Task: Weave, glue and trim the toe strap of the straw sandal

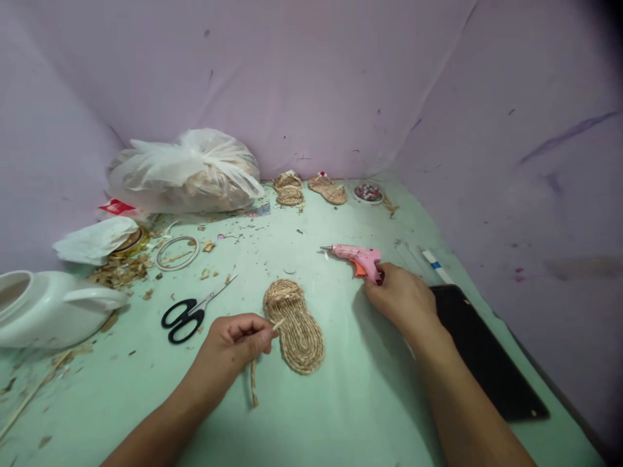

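A small woven straw slipper (302, 337) lies on the pale green table, its toe strap toward the back. Beside its left edge, my left hand (243, 344) is closed, pinching a short twisted straw cord (254, 386). One end of the cord pokes out over the slipper; the other hangs below the fingers. My right hand (406, 295) has its fingers around the handle of a pink hot glue gun (357, 254) with an orange trigger. The gun's metal nozzle points left, apart from the slipper. The fingertips are partly hidden behind the hand.
Black-handled scissors (192, 318), a tape ring (178, 253) and a white watering can (58, 308) lie on the left. At the back are a stuffed plastic bag (187, 172), two finished-looking slippers (289, 189) and a dish of beads (368, 192). A black board (481, 350) lies right.
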The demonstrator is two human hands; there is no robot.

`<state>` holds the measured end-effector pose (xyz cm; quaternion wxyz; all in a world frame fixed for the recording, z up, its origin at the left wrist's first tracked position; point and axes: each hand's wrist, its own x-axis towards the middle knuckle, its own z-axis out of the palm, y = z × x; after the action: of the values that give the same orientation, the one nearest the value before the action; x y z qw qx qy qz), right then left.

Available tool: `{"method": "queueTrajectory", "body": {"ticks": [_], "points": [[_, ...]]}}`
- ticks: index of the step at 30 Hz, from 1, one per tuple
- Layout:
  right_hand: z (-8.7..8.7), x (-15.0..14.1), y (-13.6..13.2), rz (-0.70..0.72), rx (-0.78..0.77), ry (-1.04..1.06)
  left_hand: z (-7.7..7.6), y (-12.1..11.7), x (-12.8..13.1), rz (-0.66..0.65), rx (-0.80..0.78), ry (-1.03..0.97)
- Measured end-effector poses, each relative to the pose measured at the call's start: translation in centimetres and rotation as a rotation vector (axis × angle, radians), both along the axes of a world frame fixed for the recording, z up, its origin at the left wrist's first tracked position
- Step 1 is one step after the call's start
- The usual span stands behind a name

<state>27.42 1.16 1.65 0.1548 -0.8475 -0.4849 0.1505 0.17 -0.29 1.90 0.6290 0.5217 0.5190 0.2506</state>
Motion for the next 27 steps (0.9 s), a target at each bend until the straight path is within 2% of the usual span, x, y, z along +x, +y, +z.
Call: {"method": "queueTrajectory", "body": {"ticks": [6, 8, 10, 14, 16, 21, 24, 27], "points": [[-0.6, 0.4, -0.2, 0.000, 0.049, 0.288, -0.2, -0.2, 1.5, -0.083, 0.107, 0.105], [-0.4, 0.1, -0.5, -0.009, 0.075, 0.398, 0.1, -0.1, 1.7, -0.096, 0.199, 0.188], [-0.1, -0.4, -0.9, 0.001, 0.134, 0.557, 0.8, 0.0, 1.9, -0.135, 0.400, 0.331], [0.7, -1.1, -1.9, 0.049, 0.306, 0.843, 2.3, 0.2, 2.3, -0.189, 0.924, 0.662], [0.9, -1.1, -2.6, 0.077, 0.317, 0.884, 2.5, 0.3, 2.7, -0.202, 1.058, 0.765], [0.8, -0.5, -4.2, 0.184, 0.310, 0.936, 1.0, 0.3, 3.5, -0.314, 1.166, 0.929], [0.5, 0.1, -4.7, 0.251, 0.316, 0.913, 0.1, 0.4, 3.8, -0.320, 1.274, 1.021], [0.3, 0.5, -4.9, 0.293, 0.309, 0.885, -0.2, 0.6, 4.1, -0.321, 1.338, 1.081]]}}
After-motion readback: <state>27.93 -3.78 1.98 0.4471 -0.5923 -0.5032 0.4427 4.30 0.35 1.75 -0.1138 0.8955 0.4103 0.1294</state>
